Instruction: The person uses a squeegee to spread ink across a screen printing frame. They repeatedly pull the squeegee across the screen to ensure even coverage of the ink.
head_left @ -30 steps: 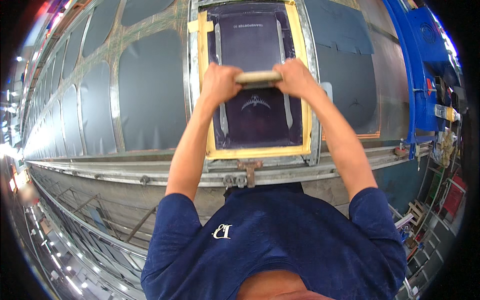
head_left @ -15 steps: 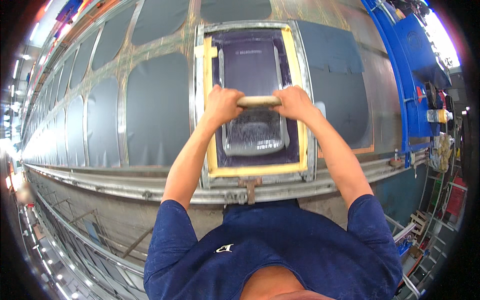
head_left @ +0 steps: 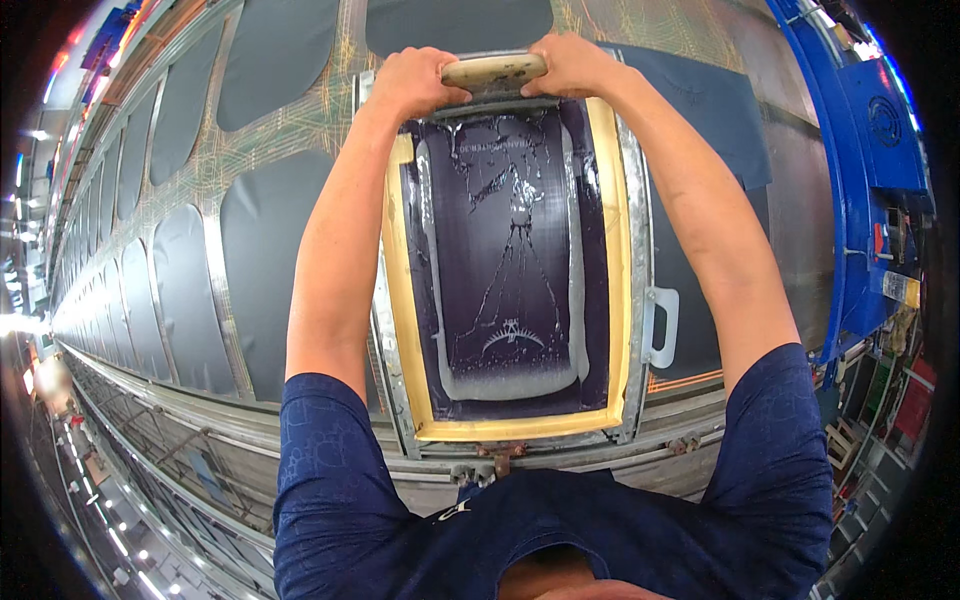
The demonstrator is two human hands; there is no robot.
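Observation:
My left hand (head_left: 420, 80) and my right hand (head_left: 565, 65) grip the two ends of a pale wooden-handled squeegee (head_left: 490, 68) at the far end of a screen (head_left: 505, 270). The screen has a dark purple surface, a pale outline with a small crest and lettering, and yellow tape (head_left: 615, 200) along its edges inside a metal frame (head_left: 630, 400). Wet, glossy streaks of dark ink spread over its upper half. A pale metal handle (head_left: 660, 335) sticks out from the frame's right side.
The long table (head_left: 200, 145) carries several dark grey rounded sheets (head_left: 275, 280) to the left and a dark sheet (head_left: 720, 110) to the right. A blue machine (head_left: 850, 200) stands at the right. A rail (head_left: 300, 430) runs along the near edge, with racks beyond it.
My hands and the squeegee have moved away from my body, from the screen's middle to its far end. Glossy ink streaks now show over the upper half of the screen.

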